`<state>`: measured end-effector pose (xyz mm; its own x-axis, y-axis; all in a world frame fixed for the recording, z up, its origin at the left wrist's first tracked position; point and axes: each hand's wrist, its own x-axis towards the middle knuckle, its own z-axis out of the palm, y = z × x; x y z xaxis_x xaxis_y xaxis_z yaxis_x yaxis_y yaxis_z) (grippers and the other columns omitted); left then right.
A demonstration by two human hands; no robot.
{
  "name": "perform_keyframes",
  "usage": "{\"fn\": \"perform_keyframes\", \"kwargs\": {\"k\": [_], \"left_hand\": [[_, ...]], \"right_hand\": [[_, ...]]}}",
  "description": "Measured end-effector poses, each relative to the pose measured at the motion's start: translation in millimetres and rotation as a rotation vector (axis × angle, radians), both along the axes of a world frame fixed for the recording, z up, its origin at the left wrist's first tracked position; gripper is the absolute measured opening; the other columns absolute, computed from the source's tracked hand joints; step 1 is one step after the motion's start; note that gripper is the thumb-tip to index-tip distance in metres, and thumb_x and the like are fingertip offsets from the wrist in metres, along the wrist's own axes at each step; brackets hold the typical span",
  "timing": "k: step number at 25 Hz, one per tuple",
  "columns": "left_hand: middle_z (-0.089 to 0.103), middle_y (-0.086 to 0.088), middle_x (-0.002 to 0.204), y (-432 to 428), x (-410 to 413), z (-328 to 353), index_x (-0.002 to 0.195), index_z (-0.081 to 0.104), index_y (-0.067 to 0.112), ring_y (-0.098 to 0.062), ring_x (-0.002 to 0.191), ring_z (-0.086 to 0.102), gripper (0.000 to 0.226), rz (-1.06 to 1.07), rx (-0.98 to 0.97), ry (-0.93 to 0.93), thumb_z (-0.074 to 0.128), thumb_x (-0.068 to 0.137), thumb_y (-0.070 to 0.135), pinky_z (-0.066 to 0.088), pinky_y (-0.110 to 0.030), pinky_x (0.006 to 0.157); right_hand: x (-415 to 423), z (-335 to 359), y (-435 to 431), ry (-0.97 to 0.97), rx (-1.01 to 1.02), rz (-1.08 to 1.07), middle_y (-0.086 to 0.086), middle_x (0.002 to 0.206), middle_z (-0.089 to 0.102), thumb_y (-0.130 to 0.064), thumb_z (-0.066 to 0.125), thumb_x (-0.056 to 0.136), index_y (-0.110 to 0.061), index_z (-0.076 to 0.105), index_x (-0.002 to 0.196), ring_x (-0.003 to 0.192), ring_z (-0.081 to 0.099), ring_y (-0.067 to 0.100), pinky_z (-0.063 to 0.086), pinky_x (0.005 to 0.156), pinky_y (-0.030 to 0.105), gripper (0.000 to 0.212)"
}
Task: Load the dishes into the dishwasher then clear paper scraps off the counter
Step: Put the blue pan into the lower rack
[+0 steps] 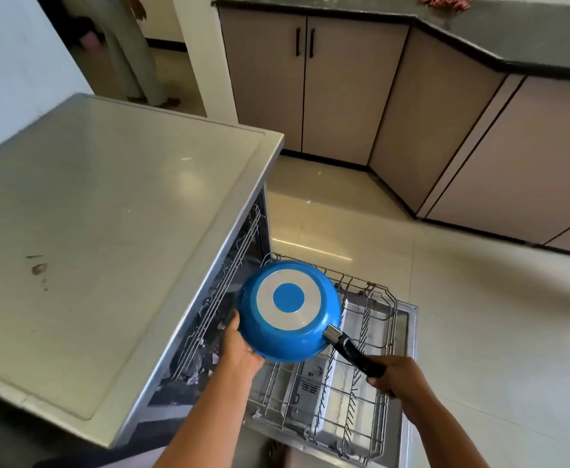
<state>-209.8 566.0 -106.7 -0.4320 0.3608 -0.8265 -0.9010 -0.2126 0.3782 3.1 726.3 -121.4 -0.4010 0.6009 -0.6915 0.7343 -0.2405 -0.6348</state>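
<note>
Loading looks barely begun. The upturned round blue metal pan (pixel 288 309) hangs over the pulled-out grey wire rack (pixel 354 410), toward its ten o'clock corner. The right hand (pixel 398 376) clenches the pan's black handle (pixel 358 358) and the left hand (pixel 243 352) holds its rim. Clearing the paper scraps is still to do.

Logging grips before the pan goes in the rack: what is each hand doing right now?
Left hand: holds the rim of the blue pan.
Right hand: closed round the pan's black handle.

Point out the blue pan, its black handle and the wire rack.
Blue round pan (pixel 288 297): head view, upturned base.
Black pan handle (pixel 354 353): head view, exposed shaft.
Grey wire rack (pixel 392 319): head view, right wall.
</note>
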Motion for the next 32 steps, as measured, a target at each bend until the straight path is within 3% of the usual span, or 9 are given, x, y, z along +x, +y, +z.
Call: {"fn": "perform_keyframes", "kwargs": {"k": [2, 5, 11, 17, 19, 21, 26, 29, 32], "left_hand": [[0.061, -0.017, 0.111, -2, -12, -20, 0.104, 0.061, 0.013, -0.034, 0.104, 0.056, 0.042, -0.02, -0.071, -0.027, 0.037, 0.097, 0.047, 0.046, -0.047, 0.089], [0.063, -0.015, 0.099, -6, -24, -46, 0.104, 0.061, 0.008, -0.031, 0.092, 0.058, 0.039, -0.043, -0.136, -0.046, 0.042, 0.096, 0.042, 0.049, -0.042, 0.08], [0.064, -0.015, 0.096, -6, -38, -102, 0.095, 0.062, 0.005, -0.03, 0.087, 0.059, 0.027, -0.09, -0.248, -0.102, 0.052, 0.094, 0.03, 0.049, -0.043, 0.069], [0.063, -0.015, 0.102, 3, -47, -166, 0.101, 0.06, 0.002, -0.03, 0.097, 0.058, 0.023, -0.149, -0.419, -0.061, 0.067, 0.083, 0.015, 0.049, -0.038, 0.066], [0.064, -0.014, 0.097, 21, -53, -185, 0.095, 0.062, 0.002, -0.026, 0.087, 0.06, 0.015, -0.209, -0.432, -0.005, 0.066, 0.083, 0.009, 0.049, -0.035, 0.068], [0.067, -0.01, 0.091, 41, -62, -211, 0.1, 0.064, -0.001, -0.021, 0.079, 0.061, 0.018, -0.286, -0.414, 0.057, 0.065, 0.083, 0.006, 0.049, -0.03, 0.064], [0.068, -0.016, 0.095, 90, -83, -256, 0.102, 0.063, -0.004, -0.025, 0.082, 0.065, 0.029, -0.423, -0.466, 0.192, 0.073, 0.075, 0.001, 0.055, -0.024, 0.062], [0.068, -0.02, 0.104, 113, -92, -292, 0.087, 0.062, 0.001, -0.032, 0.095, 0.065, 0.024, -0.489, -0.514, 0.228, 0.079, 0.069, 0.003, 0.055, -0.034, 0.077], [0.067, -0.016, 0.099, 132, -93, -332, 0.088, 0.063, 0.0, -0.029, 0.093, 0.065, 0.023, -0.492, -0.541, 0.277, 0.078, 0.07, 0.001, 0.053, -0.031, 0.078]], "right_hand": [[-7, -14, 6, -0.035, 0.008, 0.012, 0.002, 0.05, 0.057, 0.02, 0.057, 0.068, -0.011, 0.073, 0.097, 0.045, 0.04, 0.015, 0.029, 0.038, 0.016, 0.045], [-14, -41, 12, -0.079, -0.001, 0.04, 0.007, 0.057, 0.057, 0.019, 0.057, 0.067, -0.013, 0.073, 0.094, 0.047, 0.04, 0.015, 0.029, 0.038, 0.015, 0.045], [-17, -102, 12, -0.186, -0.071, 0.05, 0.005, 0.052, 0.057, 0.019, 0.056, 0.065, -0.026, 0.074, 0.067, 0.038, 0.04, 0.008, 0.03, 0.039, 0.014, 0.049], [-22, -158, 31, -0.241, -0.033, 0.124, -0.016, 0.043, 0.059, 0.015, 0.061, 0.068, -0.026, 0.073, 0.082, 0.046, 0.053, -0.002, 0.038, 0.048, 0.012, 0.045], [-30, -179, 49, -0.225, -0.011, 0.069, -0.013, 0.046, 0.06, 0.017, 0.059, 0.068, -0.028, 0.071, 0.077, 0.052, 0.053, 0.009, 0.04, 0.05, 0.018, 0.048], [-41, -202, 68, -0.245, 0.023, 0.061, -0.007, 0.057, 0.064, 0.018, 0.058, 0.07, -0.026, 0.072, 0.087, 0.056, 0.053, 0.01, 0.041, 0.054, 0.018, 0.049], [-64, -246, 119, -0.278, 0.118, 0.102, 0.011, 0.093, 0.071, 0.015, 0.065, 0.069, -0.012, 0.07, 0.108, 0.086, 0.064, 0.025, 0.046, 0.08, 0.03, 0.047], [-74, -268, 144, -0.327, 0.18, 0.159, 0.012, 0.096, 0.071, 0.009, 0.065, 0.074, -0.015, 0.069, 0.109, 0.078, 0.06, 0.021, 0.041, 0.074, 0.026, 0.043], [-83, -301, 165, -0.345, 0.227, 0.185, 0.013, 0.094, 0.071, 0.0, 0.06, 0.083, -0.015, 0.069, 0.11, 0.073, 0.056, 0.019, 0.04, 0.075, 0.025, 0.032]]}}
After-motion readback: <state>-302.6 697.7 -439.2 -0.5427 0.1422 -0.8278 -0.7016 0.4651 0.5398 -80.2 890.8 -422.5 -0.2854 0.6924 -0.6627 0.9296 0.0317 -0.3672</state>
